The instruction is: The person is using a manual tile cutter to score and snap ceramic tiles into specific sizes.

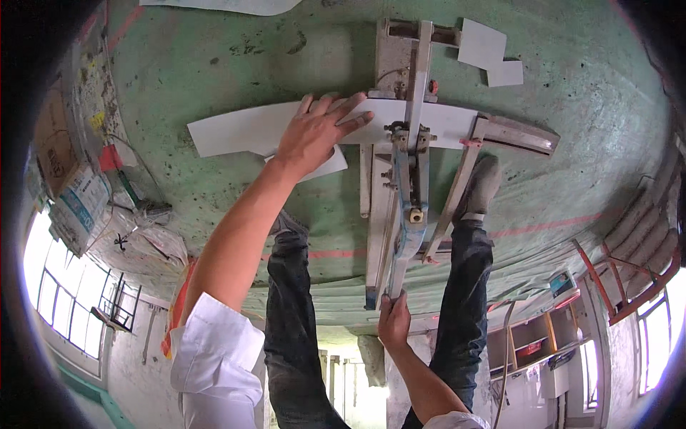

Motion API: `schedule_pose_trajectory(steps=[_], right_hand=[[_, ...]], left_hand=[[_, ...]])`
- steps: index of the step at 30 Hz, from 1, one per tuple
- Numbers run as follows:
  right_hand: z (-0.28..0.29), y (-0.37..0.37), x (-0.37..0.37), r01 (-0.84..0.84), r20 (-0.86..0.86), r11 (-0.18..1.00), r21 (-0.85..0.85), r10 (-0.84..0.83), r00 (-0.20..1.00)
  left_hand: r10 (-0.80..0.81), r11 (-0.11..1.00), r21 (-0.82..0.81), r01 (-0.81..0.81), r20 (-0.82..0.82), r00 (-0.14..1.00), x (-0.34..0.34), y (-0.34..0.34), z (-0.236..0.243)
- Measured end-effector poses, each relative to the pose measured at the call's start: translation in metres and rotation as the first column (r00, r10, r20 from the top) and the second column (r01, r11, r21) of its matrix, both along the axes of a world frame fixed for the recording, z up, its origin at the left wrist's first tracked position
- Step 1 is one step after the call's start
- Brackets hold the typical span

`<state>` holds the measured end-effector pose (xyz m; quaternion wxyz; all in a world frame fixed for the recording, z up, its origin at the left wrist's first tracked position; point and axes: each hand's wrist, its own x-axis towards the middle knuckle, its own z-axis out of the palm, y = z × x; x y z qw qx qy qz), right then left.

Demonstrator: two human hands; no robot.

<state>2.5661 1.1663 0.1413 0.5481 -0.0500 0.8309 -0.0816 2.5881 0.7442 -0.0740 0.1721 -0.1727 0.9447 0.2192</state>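
Note:
A long white strip of board or tile (236,129) lies crosswise on a manual cutter (411,193), under its rail. My left hand (318,132) rests on the strip left of the rail, fingers spread on it. A smaller white piece (325,166) lies beneath the strip, partly hidden by that hand. My right hand (393,318) is closed round the lower end of the cutter's long handle. The cutter's side bar (454,200) runs down from the strip's right part, beside my right shoe.
Loose white offcuts (480,44) lie at upper right on the green covered floor (286,57). At left are cardboard boxes (57,143), a red object (111,159) and cords. A red metal frame (607,286) stands at right. My legs straddle the cutter.

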Motion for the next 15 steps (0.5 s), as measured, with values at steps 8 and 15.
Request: schedule_pose_trajectory(steps=[8,15], right_hand=[[-0.006,0.009,0.002,0.082,-0.001,0.997,-0.015,-0.082,0.997],[-0.004,-0.013,-0.004,-0.012,-0.056,1.000,0.002,0.012,0.998]], left_hand=[[-0.005,1.000,-0.012,0.005,0.002,1.000,-0.004,0.001,0.001],[-0.018,1.000,-0.008,0.018,-0.001,1.000,0.001,0.004,-0.004]])
